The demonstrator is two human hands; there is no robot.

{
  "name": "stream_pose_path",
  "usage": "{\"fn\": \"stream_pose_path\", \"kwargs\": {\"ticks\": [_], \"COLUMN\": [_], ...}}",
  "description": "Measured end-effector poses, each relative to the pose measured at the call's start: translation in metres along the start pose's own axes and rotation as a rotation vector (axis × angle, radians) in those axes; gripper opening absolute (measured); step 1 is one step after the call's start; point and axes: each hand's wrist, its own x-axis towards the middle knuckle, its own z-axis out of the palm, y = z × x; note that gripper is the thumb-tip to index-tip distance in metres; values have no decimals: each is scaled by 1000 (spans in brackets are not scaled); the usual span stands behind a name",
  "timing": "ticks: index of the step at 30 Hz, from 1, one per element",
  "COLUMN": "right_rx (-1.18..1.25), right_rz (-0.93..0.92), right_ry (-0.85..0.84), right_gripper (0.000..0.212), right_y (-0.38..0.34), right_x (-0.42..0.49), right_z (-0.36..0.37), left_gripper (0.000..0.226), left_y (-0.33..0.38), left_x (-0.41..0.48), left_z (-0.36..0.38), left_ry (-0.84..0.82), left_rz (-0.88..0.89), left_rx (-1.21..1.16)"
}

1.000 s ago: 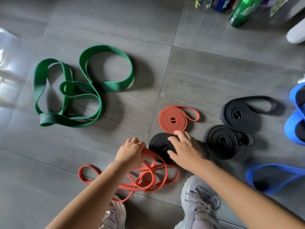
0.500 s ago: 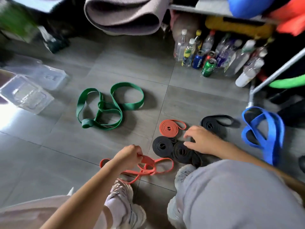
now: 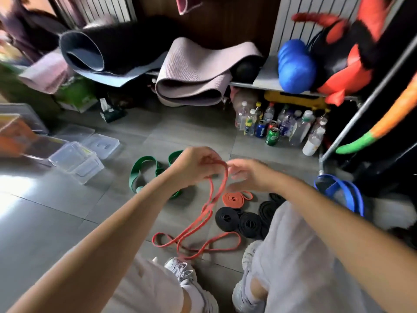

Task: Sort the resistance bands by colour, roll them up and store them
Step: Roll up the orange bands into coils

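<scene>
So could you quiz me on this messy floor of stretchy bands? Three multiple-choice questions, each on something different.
1. Where does the rolled orange band lie?
A. on the shelf
B. on the floor beside the black rolls
C. inside the clear box

2. What colour is the band held up in the hands?
A. green
B. blue
C. orange

3. What state is the green band in?
A. rolled tight
B. loose loops on the floor
C. hung on the rack

Answers:
1 B: the rolled orange band sits on the floor right by the black rolls.
2 C: the left hand and right hand lift the loose orange band.
3 B: the green band sprawls unrolled.
</scene>
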Motion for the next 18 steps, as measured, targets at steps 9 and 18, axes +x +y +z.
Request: {"fn": "stream_pose_path", "kwargs": {"ticks": [9, 18], "right_rx": [635, 420], "right_rz": [-214, -302], "right_ry": [326, 412], "right_gripper": [15, 19], "right_y": [-36, -36], "right_x": [-24, -54], "right_z": [20, 13], "left_gripper": [10, 16], "left_y": [58, 63], "left_x": [-22, -37], "left_z": [-27, 2], "left_ry": [156, 104], "left_rz": [107, 88], "left_rx": [-299, -315]}}
